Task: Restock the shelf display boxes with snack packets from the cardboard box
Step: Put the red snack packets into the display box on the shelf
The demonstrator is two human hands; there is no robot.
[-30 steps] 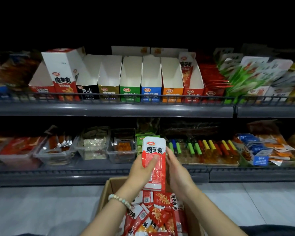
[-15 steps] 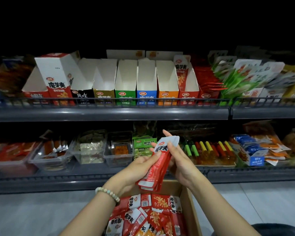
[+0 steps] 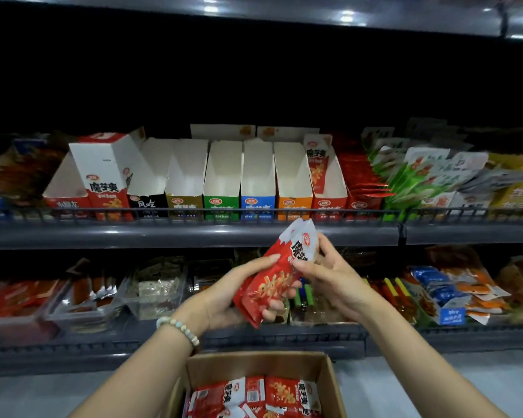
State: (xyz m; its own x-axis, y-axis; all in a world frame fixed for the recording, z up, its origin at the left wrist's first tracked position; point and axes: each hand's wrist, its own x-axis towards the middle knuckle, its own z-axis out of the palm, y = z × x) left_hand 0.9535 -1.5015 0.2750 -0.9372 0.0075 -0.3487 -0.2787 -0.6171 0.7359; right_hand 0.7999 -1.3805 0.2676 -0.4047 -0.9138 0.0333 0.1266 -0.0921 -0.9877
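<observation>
**Q:** State the stock nearest the camera.

**A:** An open brown cardboard box [image 3: 254, 365] sits at the bottom edge of the view, in front of the shelving. It holds loose packets [image 3: 284, 393] lying flat. They are glossy red film with white ends, and one shows a barcode panel. The vertical characters 魔芋爽 are legible on them.

**Q:** State the condition of each grip.

**A:** The left grip [image 3: 227, 297] is closed round the lower, red half of the packet bundle [image 3: 266, 288], with the thumb on top and the fingers curled beneath. A pale bead bracelet [image 3: 180, 328] sits on that wrist. The right grip [image 3: 332, 279] is closed on the bundle's upper, white end, with the thumb across the front and the fingers behind.

**Q:** Where is the bundle?

**A:** It is held above the cardboard box, tilted with its top up and to the right. It is level with the gap between the lower shelf [image 3: 284, 336] and the upper shelf [image 3: 194, 235]. It shows a round red logo and orange snack artwork.

**Q:** What is on the lower shelf?

**A:** Clear plastic trays [image 3: 151, 294] of foil sachets stand to the left.

**Q:** And on the upper shelf?

**A:** A row of slant-cut card display boxes [image 3: 224, 176] stands behind a wire rail [image 3: 254, 210]. Their interiors are white, and their fronts run black, olive, green, blue, orange and red. The black front reads 风吃. The red-fronted box contains a single packet [image 3: 316, 164] standing upright. At the left, a tall carton [image 3: 106, 173] reads 魔芋爽.
</observation>
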